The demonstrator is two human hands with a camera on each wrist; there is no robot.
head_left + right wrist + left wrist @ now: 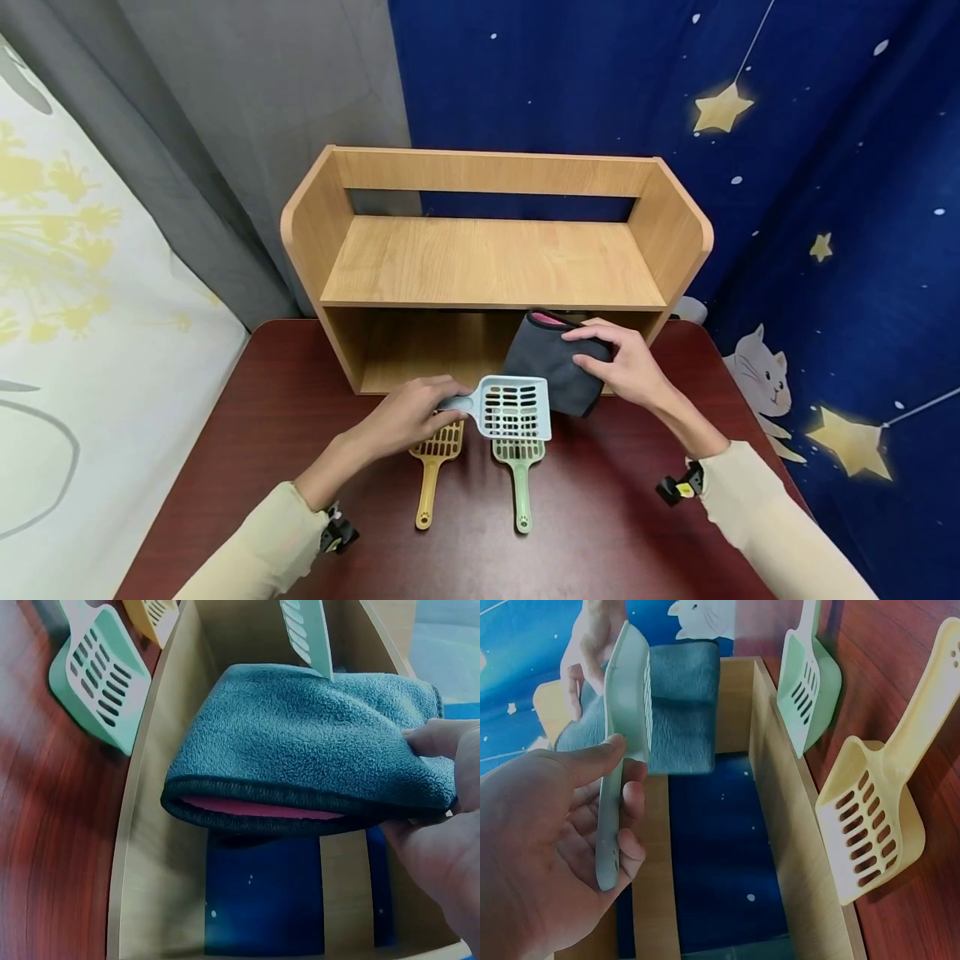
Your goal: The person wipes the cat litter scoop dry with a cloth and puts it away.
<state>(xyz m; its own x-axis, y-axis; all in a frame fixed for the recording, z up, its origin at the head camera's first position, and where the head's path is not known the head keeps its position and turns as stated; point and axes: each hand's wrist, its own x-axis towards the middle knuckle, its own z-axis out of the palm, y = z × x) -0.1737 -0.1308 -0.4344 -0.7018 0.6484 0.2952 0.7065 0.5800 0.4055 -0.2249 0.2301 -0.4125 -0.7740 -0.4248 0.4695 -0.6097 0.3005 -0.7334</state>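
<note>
My left hand (408,417) grips the handle of a pale blue slotted scoop (512,407) and holds it above the table, just in front of the wooden shelf (487,258); the scoop (626,712) shows edge-on in the left wrist view. My right hand (626,362) pinches a folded dark grey cloth (551,367) with a pink inside at the mouth of the shelf's lower compartment. The cloth (315,742) fills the right wrist view, pink lining showing at its edge. A yellow scoop (433,467) and a green scoop (519,471) lie flat on the table beneath the blue one.
The dark red table (247,450) carries the two-level wooden shelf at its back edge. A grey curtain (225,125) hangs behind on the left and a blue star-patterned curtain (825,167) on the right. A white patterned sheet (75,333) lies to the left.
</note>
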